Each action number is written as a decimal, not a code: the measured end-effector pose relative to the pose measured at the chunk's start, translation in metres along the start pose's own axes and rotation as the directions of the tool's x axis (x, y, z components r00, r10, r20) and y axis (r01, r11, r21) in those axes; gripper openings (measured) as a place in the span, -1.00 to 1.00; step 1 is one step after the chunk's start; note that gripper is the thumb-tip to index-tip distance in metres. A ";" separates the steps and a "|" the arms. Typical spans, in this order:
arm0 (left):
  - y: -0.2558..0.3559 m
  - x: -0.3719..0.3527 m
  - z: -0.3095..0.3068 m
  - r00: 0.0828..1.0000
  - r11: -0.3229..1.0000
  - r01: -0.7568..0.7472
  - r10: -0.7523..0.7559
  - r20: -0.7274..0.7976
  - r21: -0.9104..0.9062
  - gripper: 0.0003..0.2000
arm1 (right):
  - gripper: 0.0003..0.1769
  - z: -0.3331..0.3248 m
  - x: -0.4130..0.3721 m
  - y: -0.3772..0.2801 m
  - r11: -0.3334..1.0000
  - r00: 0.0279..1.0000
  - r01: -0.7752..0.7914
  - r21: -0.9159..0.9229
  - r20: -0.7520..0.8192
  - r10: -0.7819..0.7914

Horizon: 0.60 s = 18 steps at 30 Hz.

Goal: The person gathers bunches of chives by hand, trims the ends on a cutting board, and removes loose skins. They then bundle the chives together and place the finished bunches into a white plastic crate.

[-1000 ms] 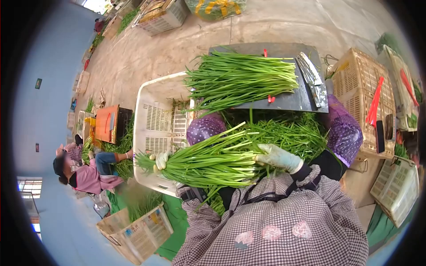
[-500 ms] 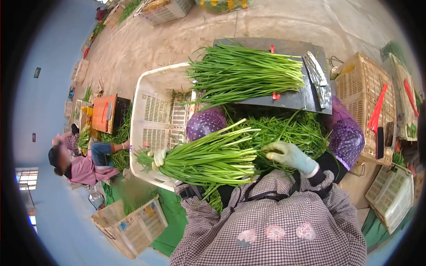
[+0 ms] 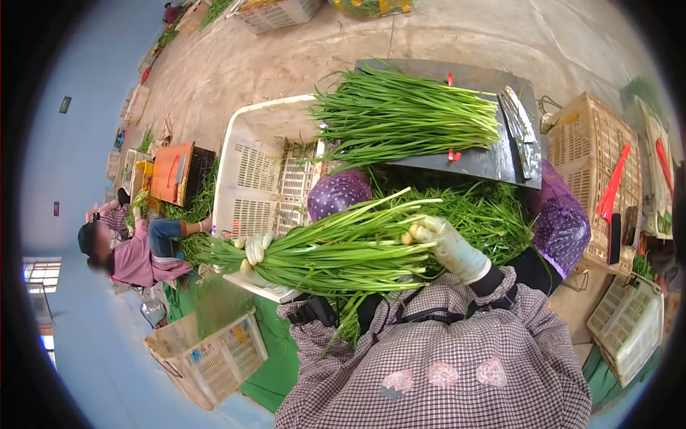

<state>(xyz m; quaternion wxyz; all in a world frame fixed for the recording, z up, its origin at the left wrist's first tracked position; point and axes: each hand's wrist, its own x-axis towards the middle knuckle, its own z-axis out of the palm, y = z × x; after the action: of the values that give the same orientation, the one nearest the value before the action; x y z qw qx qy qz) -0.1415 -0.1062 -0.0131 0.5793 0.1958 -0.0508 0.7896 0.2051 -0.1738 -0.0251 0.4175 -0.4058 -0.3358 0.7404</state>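
My left hand (image 3: 256, 252), in a pale glove, is wrapped round the leafy end of a loose bundle of green stalks (image 3: 336, 254). At the bundle's pale cut ends is my right hand (image 3: 444, 245), gloved too, its fingers closed on the tips of some stalks. Beyond the bundle, a thicker bunch of stalks (image 3: 414, 118) lies on a dark board (image 3: 493, 161), over a red tie at its near edge. Two metal blades (image 3: 520, 129) rest at the board's right end. Loose green leaves (image 3: 486, 222) are heaped under the board, between knees in purple dotted covers.
An open white crate (image 3: 246, 154) stands left of the board. More crates are at the right (image 3: 589, 157) and lower left (image 3: 214, 357). Red ties (image 3: 616, 187) hang on the right crate. A person in pink (image 3: 139, 257) sits at the far left.
My right hand has moved left to the bundle's cut ends and closed on stalk tips. The fingers of my left hand now show more over the bundle. The view has shifted slightly.
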 end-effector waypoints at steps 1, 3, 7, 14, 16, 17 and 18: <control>0.002 -0.003 -0.011 1.000 1.000 -0.003 0.003 -0.001 0.001 -0.68 | -0.68 -0.009 -0.004 0.002 0.999 0.999 0.035 -0.021 0.035 -0.034; 0.008 -0.008 -0.033 0.999 0.998 -0.033 0.034 0.021 -0.055 -0.67 | -0.70 -0.023 -0.015 0.010 0.992 0.996 0.084 0.098 0.034 -0.087; 0.010 -0.012 -0.069 0.992 0.965 -0.107 0.118 0.035 -0.238 -0.64 | -0.74 -0.075 -0.042 0.017 0.869 0.963 0.242 0.431 0.006 -0.271; -0.013 0.002 -0.055 0.981 0.950 -0.019 0.079 0.179 -0.311 -0.65 | -0.44 -0.079 -0.026 0.016 0.646 0.994 0.107 -0.756 0.072 -0.080; -0.022 0.007 -0.049 0.971 0.959 0.018 0.050 0.233 -0.281 -0.67 | -0.45 -0.037 -0.002 0.002 0.786 0.973 0.189 -0.588 0.219 -0.070; -0.023 0.009 -0.042 0.969 0.961 0.017 0.052 0.240 -0.277 -0.67 | -0.47 -0.021 0.008 0.003 0.797 0.957 0.237 -0.556 0.276 -0.092; -0.024 0.012 -0.030 0.958 0.978 0.099 -0.044 0.283 -0.185 -0.68 | -0.49 -0.006 0.018 0.003 0.819 0.953 0.254 -0.515 0.280 -0.119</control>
<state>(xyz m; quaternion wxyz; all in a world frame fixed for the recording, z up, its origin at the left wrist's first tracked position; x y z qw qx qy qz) -0.1294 -0.0780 -0.0401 0.6113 0.2478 -0.2025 0.7238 0.2036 -0.1574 -0.0358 0.3130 -0.3820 -0.6176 0.6121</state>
